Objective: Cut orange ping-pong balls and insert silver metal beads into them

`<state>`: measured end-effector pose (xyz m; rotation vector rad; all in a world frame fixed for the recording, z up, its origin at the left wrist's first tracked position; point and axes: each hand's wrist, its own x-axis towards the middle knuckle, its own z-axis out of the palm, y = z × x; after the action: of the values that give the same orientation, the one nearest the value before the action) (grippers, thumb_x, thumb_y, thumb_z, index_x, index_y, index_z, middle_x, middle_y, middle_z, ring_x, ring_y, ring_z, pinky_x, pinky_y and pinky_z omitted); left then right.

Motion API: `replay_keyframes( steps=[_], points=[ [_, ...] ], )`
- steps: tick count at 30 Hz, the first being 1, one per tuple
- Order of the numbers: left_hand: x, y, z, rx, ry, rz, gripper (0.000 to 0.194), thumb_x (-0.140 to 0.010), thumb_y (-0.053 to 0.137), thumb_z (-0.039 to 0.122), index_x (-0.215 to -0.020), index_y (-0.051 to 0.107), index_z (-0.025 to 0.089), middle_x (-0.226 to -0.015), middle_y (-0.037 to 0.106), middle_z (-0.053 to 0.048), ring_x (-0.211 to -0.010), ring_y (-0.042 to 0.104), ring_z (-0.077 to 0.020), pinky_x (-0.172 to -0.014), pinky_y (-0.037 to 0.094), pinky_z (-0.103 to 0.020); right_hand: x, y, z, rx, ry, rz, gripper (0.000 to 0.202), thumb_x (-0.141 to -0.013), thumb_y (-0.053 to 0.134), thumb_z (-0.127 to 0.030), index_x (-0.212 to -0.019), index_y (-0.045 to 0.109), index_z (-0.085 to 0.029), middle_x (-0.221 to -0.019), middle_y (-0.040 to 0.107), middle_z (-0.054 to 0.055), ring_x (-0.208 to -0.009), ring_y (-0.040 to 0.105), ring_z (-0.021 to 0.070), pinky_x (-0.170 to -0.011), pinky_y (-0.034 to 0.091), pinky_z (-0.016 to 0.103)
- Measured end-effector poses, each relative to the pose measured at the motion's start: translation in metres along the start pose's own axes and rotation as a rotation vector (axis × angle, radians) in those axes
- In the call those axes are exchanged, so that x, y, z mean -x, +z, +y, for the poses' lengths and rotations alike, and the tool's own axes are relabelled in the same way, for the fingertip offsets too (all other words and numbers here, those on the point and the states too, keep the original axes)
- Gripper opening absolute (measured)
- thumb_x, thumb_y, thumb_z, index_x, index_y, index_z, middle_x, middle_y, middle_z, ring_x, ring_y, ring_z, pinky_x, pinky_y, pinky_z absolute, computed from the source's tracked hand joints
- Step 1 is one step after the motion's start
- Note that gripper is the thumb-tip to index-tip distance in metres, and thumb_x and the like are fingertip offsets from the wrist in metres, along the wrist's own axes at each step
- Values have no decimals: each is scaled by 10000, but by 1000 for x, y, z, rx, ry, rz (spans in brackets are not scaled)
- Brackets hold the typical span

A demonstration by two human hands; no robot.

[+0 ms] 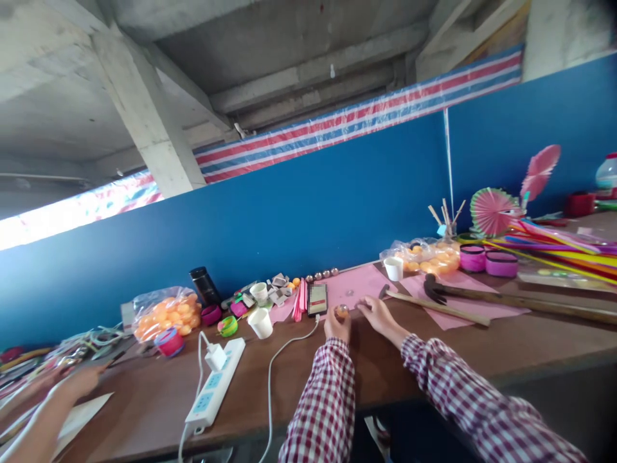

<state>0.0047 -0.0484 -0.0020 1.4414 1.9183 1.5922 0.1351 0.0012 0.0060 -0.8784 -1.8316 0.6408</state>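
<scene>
A blue partition (313,212) topped by striped sheeting (357,116) lines the far edge of the brown table (250,392), under concrete beams (318,67).

One wide view from the wearer's head, tilted sideways, looking forward over the nearby hands (338,326) and table (144,392) toward a blue wall (299,218) and ceiling (279,51).
</scene>
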Motion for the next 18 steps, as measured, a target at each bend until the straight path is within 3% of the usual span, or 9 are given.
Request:
replay_keyframes(
  steps=[6, 10, 14, 18],
  points=[
    [0, 0, -2, -61, 27, 21, 312, -618, 599, 218, -918, 536, 154, -923, 620, -86, -830, 597, -185, -766, 451, -282, -1, 2, 2, -74, 0, -4, 175, -713, 460, -271, -718, 590, -154, -672, 623, 35, -622, 559, 154, -601, 415, 252],
    [1, 0, -2, -25, 3, -17, 426, -654, 583, 237, -1065, 505, 158, -961, 630, -82, -811, 609, -175, -765, 463, -283, -1, 4, 4, -103, 15, -13, 164, -696, 483, -262, -730, 601, -154, -711, 637, 46, -664, 575, 163, -637, 421, 262],
    [1, -2, 0, 29, 26, -39, 437, -655, 582, 187, -1089, 533, 190, -1080, 604, -66, -984, 561, -191, -877, 419, -281, -2, 3, 5, -133, 28, -28, 209, -710, 491, -304, -772, 616, -148, -726, 643, 48, -664, 573, 160, -630, 424, 258],
    [-1, -1, -2, 82, 1, -42, 464, -627, 575, 107, -1084, 544, 178, -1094, 598, -71, -972, 571, -183, -862, 435, -263, -2, 0, 1, -152, 36, -50, 255, -732, 479, -346, -758, 617, -134, -648, 616, 29, -582, 534, 141, -560, 405, 241]
  ],
)
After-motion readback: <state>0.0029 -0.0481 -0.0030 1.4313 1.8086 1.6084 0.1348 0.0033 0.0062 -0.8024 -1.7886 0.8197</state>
